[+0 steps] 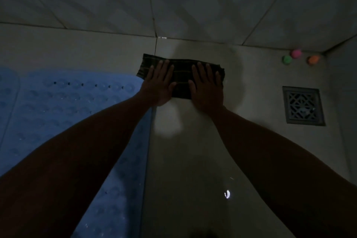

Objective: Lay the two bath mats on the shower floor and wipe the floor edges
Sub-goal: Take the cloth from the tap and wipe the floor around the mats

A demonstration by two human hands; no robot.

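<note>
A dark striped cloth, folded into a rectangle, lies flat on the pale tiled shower floor close to the back wall. My left hand presses flat on its left half, fingers spread. On its right half rests my right hand, also flat and spread. A blue bath mat with raised bumps and small holes covers the floor at the left, and my left forearm crosses over it. The rounded edge of a second blue mat shows at the far left. The scene is dim.
A square metal floor drain sits at the right. Three small coloured balls, green, pink and orange, lie in the far right corner. The tiled wall meets the floor just beyond the cloth.
</note>
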